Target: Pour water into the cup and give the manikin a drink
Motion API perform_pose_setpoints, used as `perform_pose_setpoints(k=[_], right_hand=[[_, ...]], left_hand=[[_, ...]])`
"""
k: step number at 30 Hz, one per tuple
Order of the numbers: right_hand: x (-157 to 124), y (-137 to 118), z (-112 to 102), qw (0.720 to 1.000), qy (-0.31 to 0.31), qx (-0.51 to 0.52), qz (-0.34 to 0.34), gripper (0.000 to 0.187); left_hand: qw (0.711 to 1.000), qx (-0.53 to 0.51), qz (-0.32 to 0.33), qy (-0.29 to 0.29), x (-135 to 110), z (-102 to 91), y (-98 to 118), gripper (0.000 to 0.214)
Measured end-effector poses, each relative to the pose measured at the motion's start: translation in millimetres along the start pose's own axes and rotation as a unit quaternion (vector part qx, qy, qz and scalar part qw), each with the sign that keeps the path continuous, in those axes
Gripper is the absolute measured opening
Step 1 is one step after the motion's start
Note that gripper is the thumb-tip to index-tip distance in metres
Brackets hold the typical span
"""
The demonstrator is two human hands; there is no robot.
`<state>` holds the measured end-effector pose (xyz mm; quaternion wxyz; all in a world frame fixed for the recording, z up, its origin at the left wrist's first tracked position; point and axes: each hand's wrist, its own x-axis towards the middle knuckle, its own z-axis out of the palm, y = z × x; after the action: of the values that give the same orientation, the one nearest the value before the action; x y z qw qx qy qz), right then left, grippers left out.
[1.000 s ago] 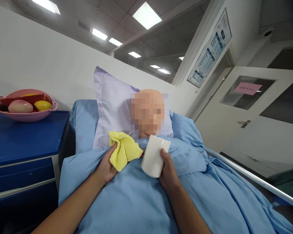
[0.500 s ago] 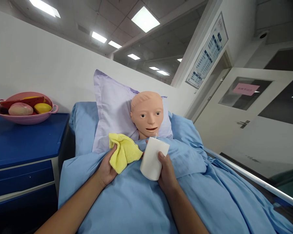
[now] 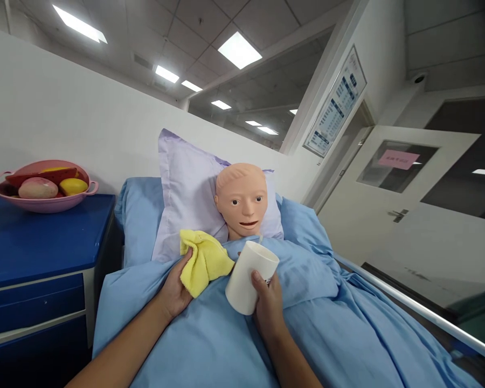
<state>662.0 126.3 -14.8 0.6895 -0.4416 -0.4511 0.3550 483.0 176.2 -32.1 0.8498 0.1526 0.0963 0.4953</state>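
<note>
Head view: step in hand, by the look of it, is holding cup & cloth at the ready just below the bald, flesh-toned mannequin head [image 3: 242,196], which rests on a pale lilac fabric pillow [image 3: 180,183]. The person's R hand [image 3: 270,304] grips a plain white cylindrical cup [image 3: 246,283], thumb on the near side, above a blue cloth quilt [image 3: 222,345]. Cup's tilted, mouth up & to the right; contents can't be seen. A small pale strip, prob. a straw [image 3: 261,238], shows btwn rim & chin. L hand [image 3: 178,285] clasps a soft yellow cloth [image 3: 204,264], thumb in front, other fingers mostly hidden; its corner's right by the cup, contact unclear. Next move likely calls for a steady R wrist, w/ cloth kept close vs. drips.
</note>
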Motion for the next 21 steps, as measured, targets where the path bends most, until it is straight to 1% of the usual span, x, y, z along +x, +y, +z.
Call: perform_pose_setpoints(k=[4,6,7,9,10,11,13,14,15,17,19,20,21], right_hand=[[-2,3,-1,0.997,0.056,-0.036,-0.048,0.059],[-2,2,-2,0.992,0.093,-0.051,-0.072,0.06],[-2,0,-3,0.989,0.111,-0.056,-0.082,0.06],[0,-5,-4,0.984,0.146,-0.056,-0.091,0.063],[1,-8,-5,0.981,0.162,-0.053,-0.09,0.064],[2,-11,-6,0.98,0.174,-0.05,-0.087,0.064],[3,-16,-6,0.978,0.19,-0.041,-0.074,0.06],[4,-18,-7,0.978,0.194,-0.035,-0.068,0.058],[5,-19,-7,0.977,0.2,-0.03,-0.062,0.056],[6,-21,-7,0.976,0.211,-0.018,-0.057,0.056],[7,-22,-6,0.977,0.206,-0.005,-0.063,0.059],[7,-22,-6,0.977,0.203,0.001,-0.068,0.06],[8,-22,-5,0.977,0.202,0.007,-0.072,0.061]], left_hand=[[0.999,0.03,0.009,0.028,-4,5.8,1,0.038],[0.996,0.063,0.029,0.056,-6,11.6,2,0.036],[0.992,0.087,0.051,0.073,-6,15.7,2,0.036],[0.977,0.14,0.127,0.103,-8,26.7,3,0.034],[0.962,0.173,0.178,0.114,-8,33.8,3,0.033],[0.941,0.212,0.234,0.12,-7,41.8,4,0.032],[0.883,0.3,0.344,0.11,-4,60.3,4,0.028],[0.848,0.349,0.389,0.086,-2,70.6,4,0.026],[0.811,0.398,0.425,0.046,2,81.4,3,0.023],[0.739,0.482,0.465,-0.07,12,103.5,2,0.023],[0.679,0.536,0.469,-0.179,26,123.7,-1,0.03],[0.66,0.553,0.458,-0.22,33,132.0,-3,0.033],[0.648,0.567,0.441,-0.252,41,138.4,-5,0.034]])
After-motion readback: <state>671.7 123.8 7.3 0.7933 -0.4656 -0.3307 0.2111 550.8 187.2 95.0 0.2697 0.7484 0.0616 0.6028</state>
